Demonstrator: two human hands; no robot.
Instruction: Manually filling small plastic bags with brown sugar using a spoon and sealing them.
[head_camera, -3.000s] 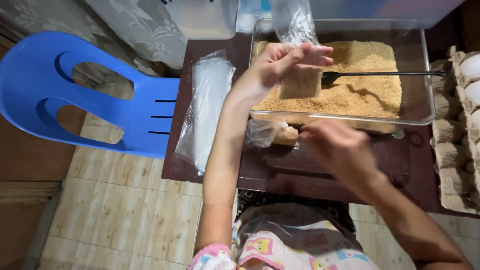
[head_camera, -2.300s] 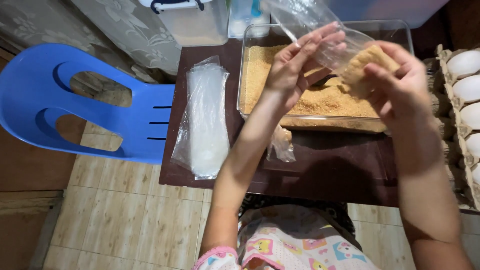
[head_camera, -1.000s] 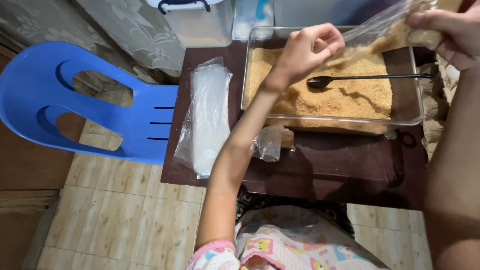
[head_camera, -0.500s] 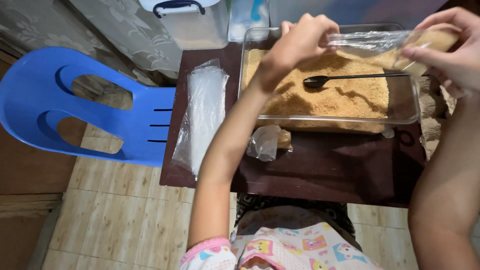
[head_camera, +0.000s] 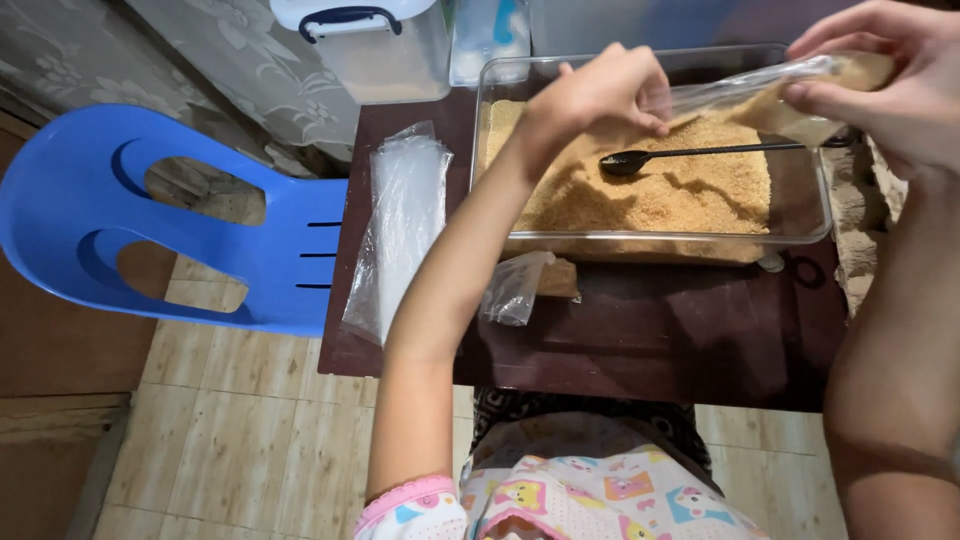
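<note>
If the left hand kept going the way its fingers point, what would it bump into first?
The left hand already pinches the clear plastic bag; pushing on right, it would probably meet the right hand at the bag's filled end.

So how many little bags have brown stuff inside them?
2. One bag is stretched between the left hand and right hand above the clear tray. One small bag lies on the table.

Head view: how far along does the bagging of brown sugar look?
Done: one small filled bag lies on the table. In hand: the left hand and right hand stretch a second filled bag over the tray. Left: much brown sugar around the spoon, and a stack of empty bags.
</note>
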